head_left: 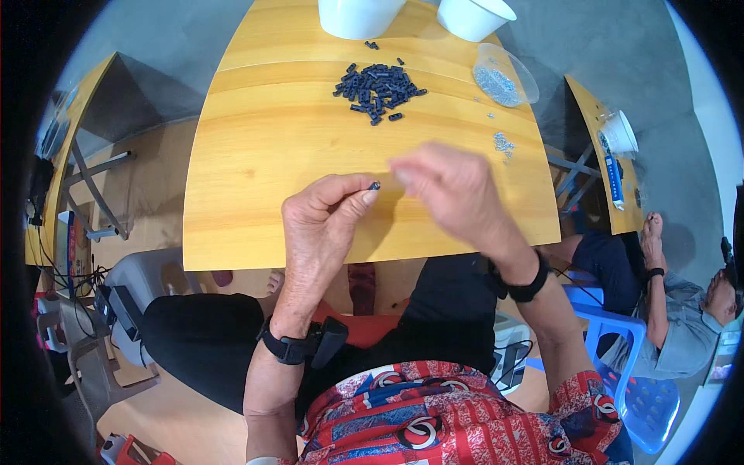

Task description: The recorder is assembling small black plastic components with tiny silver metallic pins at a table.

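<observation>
Over the near part of a yellow wooden table, my left hand pinches a small black plastic part between thumb and forefinger. The part's upper end shows a shiny spot. To its right, my right hand hovers apart from it, its fingertips smeared by motion, so I cannot tell what they hold. Farther back lies a pile of similar black plastic parts. A small scatter of silvery metal pieces, like tiny screws, sits beyond my right hand.
At the far right, a clear shallow dish holds many silvery pieces. Two white tubs, a larger one and a smaller one, stand at the back. Another person sits to the right beside a blue plastic chair.
</observation>
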The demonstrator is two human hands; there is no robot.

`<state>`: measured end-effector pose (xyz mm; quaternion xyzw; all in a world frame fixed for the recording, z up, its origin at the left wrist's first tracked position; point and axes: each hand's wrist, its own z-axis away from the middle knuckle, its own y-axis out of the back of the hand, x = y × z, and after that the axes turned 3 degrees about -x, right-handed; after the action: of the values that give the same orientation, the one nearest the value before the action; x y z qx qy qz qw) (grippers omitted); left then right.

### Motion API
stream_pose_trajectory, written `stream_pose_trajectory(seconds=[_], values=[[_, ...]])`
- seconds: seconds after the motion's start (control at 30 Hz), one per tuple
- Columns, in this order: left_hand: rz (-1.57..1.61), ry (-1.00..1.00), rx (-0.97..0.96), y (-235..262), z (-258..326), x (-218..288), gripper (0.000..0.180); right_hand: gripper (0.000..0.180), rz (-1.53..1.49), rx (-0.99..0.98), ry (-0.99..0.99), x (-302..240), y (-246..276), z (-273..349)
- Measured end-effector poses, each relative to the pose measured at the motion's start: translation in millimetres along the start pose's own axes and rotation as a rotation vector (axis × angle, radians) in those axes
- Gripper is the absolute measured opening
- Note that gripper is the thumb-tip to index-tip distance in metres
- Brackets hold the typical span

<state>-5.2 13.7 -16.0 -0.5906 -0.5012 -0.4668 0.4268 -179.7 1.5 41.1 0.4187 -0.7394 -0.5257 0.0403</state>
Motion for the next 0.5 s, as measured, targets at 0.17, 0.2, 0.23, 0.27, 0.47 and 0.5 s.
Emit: stream_pose_trajectory(seconds=[0.17, 0.2, 0.23, 0.27, 0.47, 0.5], values=[[0.104, 0.137, 0.033, 4, -2, 6, 0.013, 0.01, -0.082, 0.059, -0.376, 48, 12, -28], [0.108, 0.131, 0.03, 4, -2, 7, 0.013, 0.01, -0.075, 0.063, -0.374, 60, 12, -28], [0.14, 0.147, 0.04, 4, -2, 8, 0.012, 0.013, -0.004, 0.054, -0.36, 71, 10, -29], [0.176, 0.163, 0.047, 3, -2, 9, 0.01, 0.016, 0.071, 0.046, -0.349, 79, 10, -29], [0.163, 0.134, 0.0, 5, -1, 8, 0.011, 0.013, 0.205, 0.015, -0.221, 100, -3, -39], [0.165, 0.135, 0.0, 5, -2, 7, 0.011, 0.013, 0.206, 0.014, -0.221, 100, -5, -40]])
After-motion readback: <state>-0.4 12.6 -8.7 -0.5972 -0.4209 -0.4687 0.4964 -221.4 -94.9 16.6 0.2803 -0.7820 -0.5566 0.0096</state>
